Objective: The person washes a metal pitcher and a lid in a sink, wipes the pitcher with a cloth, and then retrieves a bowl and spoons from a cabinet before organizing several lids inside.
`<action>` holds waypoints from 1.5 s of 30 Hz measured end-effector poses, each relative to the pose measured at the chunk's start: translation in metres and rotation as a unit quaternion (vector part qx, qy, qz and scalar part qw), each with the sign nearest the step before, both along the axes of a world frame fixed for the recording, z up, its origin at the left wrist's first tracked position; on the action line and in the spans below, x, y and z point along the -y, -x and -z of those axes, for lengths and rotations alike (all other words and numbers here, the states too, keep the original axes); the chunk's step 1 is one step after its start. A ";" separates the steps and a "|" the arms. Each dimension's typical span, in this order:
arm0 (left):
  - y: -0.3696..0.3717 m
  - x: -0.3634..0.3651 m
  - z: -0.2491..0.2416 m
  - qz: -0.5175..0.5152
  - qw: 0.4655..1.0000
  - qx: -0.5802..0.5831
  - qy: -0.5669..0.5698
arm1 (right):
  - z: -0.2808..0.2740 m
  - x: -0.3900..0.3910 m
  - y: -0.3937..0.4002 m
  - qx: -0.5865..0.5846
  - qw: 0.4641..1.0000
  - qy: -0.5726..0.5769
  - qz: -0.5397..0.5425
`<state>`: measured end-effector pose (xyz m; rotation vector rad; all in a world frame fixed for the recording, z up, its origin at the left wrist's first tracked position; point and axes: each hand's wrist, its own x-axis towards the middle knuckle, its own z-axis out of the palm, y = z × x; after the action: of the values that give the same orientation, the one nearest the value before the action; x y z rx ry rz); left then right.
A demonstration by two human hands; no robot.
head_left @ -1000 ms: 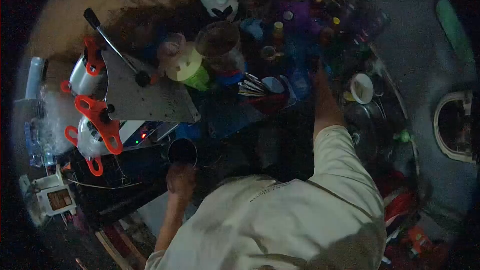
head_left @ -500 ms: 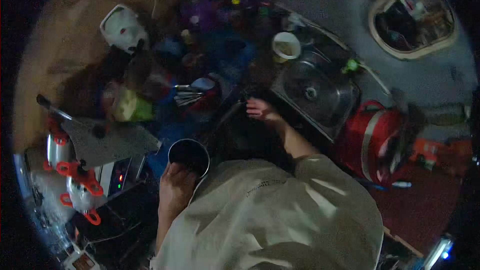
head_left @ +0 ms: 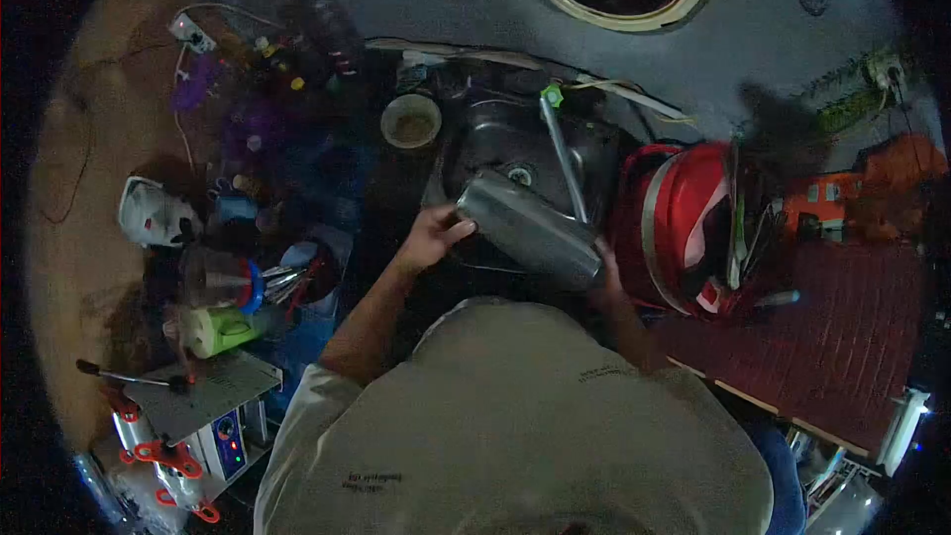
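Note:
A grey metal pot [head_left: 530,230] lies tilted on its side between my hands, over the near edge of the steel sink [head_left: 495,134]. My left hand [head_left: 436,236] grips its left end, with the thumb on the rim. At the pot's right end is my right hand [head_left: 606,272], dim and partly hidden, with its fingers around the end. The faucet [head_left: 565,154] with a green knob reaches down over the sink just behind the pot.
A pale bowl [head_left: 411,121] stands left of the sink. Right of it is a red bag [head_left: 679,223]. Utensils [head_left: 287,282], a green container [head_left: 218,330] and a white jug [head_left: 154,213] are on the left. A wall mirror [head_left: 634,15] hangs above.
The view has turned toward the sink. The pot has moved from my left side to the sink's near edge and is tilted on its side. My right hand, empty before, now holds it too.

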<state>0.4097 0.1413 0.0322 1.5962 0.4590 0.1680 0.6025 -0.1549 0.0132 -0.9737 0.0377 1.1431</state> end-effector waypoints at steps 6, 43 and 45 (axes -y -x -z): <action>-0.086 -0.032 0.017 0.087 0.987 -0.026 -0.130 | 0.007 0.023 -0.021 -0.002 0.998 0.038 0.055; -0.145 -0.219 0.008 0.016 0.857 -0.264 -0.443 | -0.065 -0.064 0.000 0.141 0.879 0.332 0.313; -0.163 -0.211 0.034 -0.027 0.982 -0.109 -0.151 | -0.050 -0.040 0.003 0.220 0.894 0.263 0.288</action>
<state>0.5722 0.3522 -0.0022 1.9115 0.6723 0.1080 0.5998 -0.1146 0.0633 -1.5576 0.2656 0.3395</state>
